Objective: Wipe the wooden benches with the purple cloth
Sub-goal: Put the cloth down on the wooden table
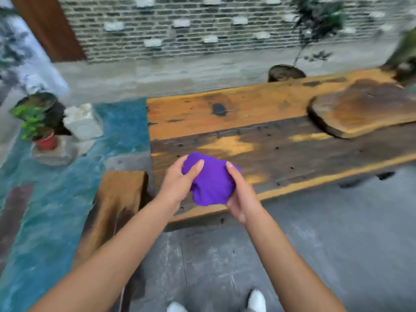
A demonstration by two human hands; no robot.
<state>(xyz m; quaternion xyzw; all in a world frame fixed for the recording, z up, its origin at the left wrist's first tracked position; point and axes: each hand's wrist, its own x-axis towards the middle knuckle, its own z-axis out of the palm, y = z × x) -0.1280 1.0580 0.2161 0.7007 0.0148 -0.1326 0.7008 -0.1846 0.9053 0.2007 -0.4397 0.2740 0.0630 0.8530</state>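
Purple cloth (211,183) is bunched between both hands, held over the near edge of the wooden bench (258,122). Left hand (177,181) grasps it at 9 o'clock, right hand (242,197) at 3 o'clock.

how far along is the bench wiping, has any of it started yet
Nothing looks wiped yet. In hand: both hands, left and right, grip the bunched purple cloth above the near edge of the large wooden bench, not pressed flat on it. Left: wiping that bench and the smaller bench beside it.
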